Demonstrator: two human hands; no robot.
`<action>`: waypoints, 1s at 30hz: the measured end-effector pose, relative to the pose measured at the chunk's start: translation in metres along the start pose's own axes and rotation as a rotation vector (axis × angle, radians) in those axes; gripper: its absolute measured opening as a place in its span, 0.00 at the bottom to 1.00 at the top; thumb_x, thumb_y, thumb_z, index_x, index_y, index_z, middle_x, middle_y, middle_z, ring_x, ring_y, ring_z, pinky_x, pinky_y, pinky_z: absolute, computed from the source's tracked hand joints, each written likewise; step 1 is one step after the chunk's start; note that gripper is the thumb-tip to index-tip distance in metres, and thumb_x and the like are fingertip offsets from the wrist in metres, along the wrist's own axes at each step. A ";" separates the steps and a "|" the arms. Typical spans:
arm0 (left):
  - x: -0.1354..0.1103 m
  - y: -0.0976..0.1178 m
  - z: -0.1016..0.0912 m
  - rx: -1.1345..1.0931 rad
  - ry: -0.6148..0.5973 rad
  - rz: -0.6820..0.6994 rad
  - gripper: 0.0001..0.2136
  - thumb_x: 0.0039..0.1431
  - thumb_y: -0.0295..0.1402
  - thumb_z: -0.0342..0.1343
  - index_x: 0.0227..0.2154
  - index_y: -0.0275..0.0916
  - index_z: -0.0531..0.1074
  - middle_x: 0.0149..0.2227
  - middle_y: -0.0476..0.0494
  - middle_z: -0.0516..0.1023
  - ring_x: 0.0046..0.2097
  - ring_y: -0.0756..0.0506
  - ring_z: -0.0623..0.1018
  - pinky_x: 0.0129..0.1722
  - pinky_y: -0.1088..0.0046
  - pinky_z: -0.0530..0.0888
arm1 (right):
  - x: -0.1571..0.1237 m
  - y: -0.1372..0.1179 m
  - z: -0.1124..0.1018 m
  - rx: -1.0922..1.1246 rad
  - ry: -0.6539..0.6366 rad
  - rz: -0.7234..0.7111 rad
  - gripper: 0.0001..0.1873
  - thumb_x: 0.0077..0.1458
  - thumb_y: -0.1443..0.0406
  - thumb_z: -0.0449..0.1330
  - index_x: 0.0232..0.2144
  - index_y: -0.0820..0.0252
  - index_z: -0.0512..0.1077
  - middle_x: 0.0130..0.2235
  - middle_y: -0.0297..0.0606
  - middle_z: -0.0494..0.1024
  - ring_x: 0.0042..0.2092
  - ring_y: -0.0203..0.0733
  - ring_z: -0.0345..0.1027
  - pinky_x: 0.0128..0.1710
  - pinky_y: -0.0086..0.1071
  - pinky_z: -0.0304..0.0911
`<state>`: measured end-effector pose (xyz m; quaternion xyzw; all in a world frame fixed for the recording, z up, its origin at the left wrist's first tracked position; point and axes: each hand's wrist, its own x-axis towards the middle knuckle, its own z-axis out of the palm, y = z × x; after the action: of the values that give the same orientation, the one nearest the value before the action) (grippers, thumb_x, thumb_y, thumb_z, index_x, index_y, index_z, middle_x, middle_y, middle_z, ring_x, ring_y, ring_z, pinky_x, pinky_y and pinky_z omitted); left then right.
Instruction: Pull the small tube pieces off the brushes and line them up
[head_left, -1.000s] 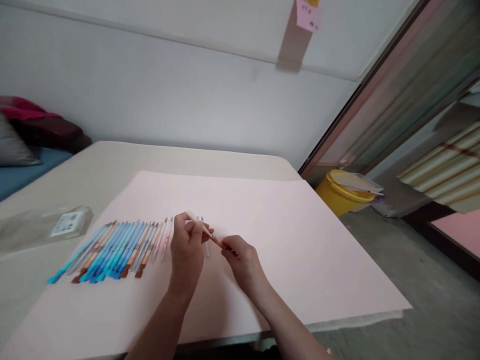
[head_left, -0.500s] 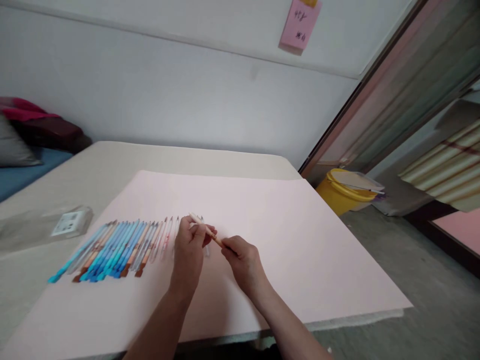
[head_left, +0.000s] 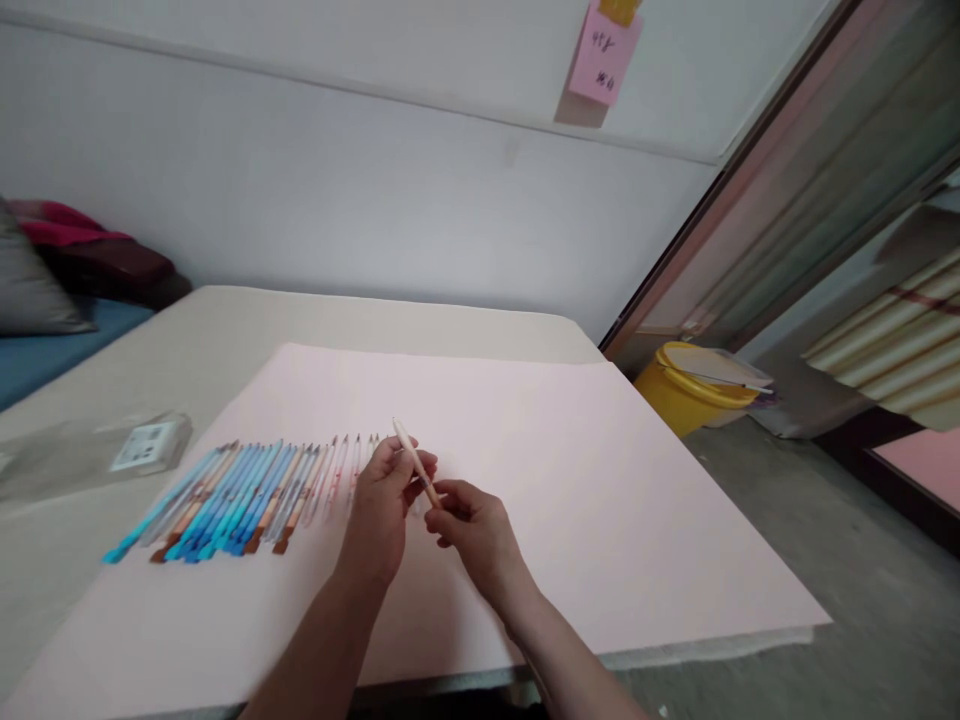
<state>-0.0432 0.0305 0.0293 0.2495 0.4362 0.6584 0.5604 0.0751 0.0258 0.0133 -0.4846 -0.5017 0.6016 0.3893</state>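
A thin cream and orange pen [head_left: 409, 456] is pinched between both my hands above a large pink sheet [head_left: 570, 480]. My left hand [head_left: 384, 510] grips its upper part, fingers closed round it. My right hand [head_left: 469, 530] pinches its lower end. The pen points up and away from me. To the left on the sheet lies a row of several pens [head_left: 240, 495], blue ones at the left, clear and orange ones toward my left hand.
A clear plastic packet with a white label [head_left: 146, 447] lies on the beige table [head_left: 225, 320] at the left. Cushions and a blue mattress [head_left: 45, 340] sit far left. A yellow bucket [head_left: 686, 390] stands on the floor at the right. A pink note [head_left: 604, 60] hangs on the wall.
The pen has swung from a slanted lie to a more upright tilt. My right hand has moved left, closer to my left hand.
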 end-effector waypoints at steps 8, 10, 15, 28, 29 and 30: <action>0.001 -0.001 0.002 -0.095 -0.031 -0.044 0.08 0.52 0.35 0.57 0.32 0.36 0.72 0.29 0.47 0.70 0.31 0.51 0.70 0.32 0.74 0.68 | -0.002 -0.002 0.002 0.188 -0.108 0.119 0.13 0.47 0.61 0.60 0.32 0.66 0.74 0.24 0.36 0.74 0.24 0.35 0.68 0.21 0.25 0.59; 0.000 -0.002 0.002 -0.048 -0.002 -0.019 0.08 0.53 0.37 0.57 0.30 0.36 0.72 0.28 0.47 0.70 0.31 0.51 0.69 0.32 0.74 0.67 | -0.002 -0.002 0.003 0.182 -0.100 0.116 0.13 0.47 0.60 0.61 0.32 0.66 0.74 0.24 0.37 0.74 0.24 0.35 0.68 0.21 0.25 0.58; 0.001 -0.002 -0.001 0.103 0.077 0.056 0.10 0.48 0.36 0.61 0.22 0.36 0.68 0.23 0.51 0.67 0.26 0.53 0.66 0.27 0.76 0.64 | -0.002 0.002 0.006 0.190 -0.120 0.126 0.12 0.45 0.61 0.62 0.30 0.67 0.73 0.23 0.36 0.74 0.23 0.35 0.68 0.20 0.25 0.58; 0.004 -0.001 -0.003 0.146 0.095 0.099 0.08 0.48 0.35 0.61 0.28 0.37 0.71 0.25 0.51 0.68 0.29 0.53 0.68 0.31 0.76 0.66 | -0.003 -0.001 0.005 0.217 -0.144 0.121 0.12 0.47 0.61 0.62 0.30 0.67 0.73 0.24 0.37 0.74 0.23 0.35 0.68 0.20 0.25 0.58; 0.004 0.000 -0.003 0.151 0.100 0.096 0.08 0.47 0.34 0.61 0.29 0.37 0.72 0.25 0.51 0.68 0.29 0.53 0.67 0.31 0.76 0.66 | -0.003 0.000 0.005 0.219 -0.147 0.123 0.12 0.47 0.61 0.62 0.30 0.67 0.73 0.24 0.37 0.74 0.23 0.35 0.68 0.20 0.25 0.58; 0.004 0.001 -0.004 0.139 0.106 0.084 0.09 0.47 0.34 0.61 0.32 0.37 0.73 0.26 0.51 0.69 0.29 0.52 0.68 0.32 0.75 0.67 | -0.003 0.000 0.004 0.225 -0.152 0.127 0.12 0.47 0.61 0.62 0.31 0.66 0.73 0.24 0.37 0.74 0.23 0.35 0.68 0.19 0.25 0.58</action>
<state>-0.0476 0.0331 0.0278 0.2704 0.4990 0.6618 0.4898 0.0716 0.0217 0.0136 -0.4216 -0.4275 0.7123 0.3635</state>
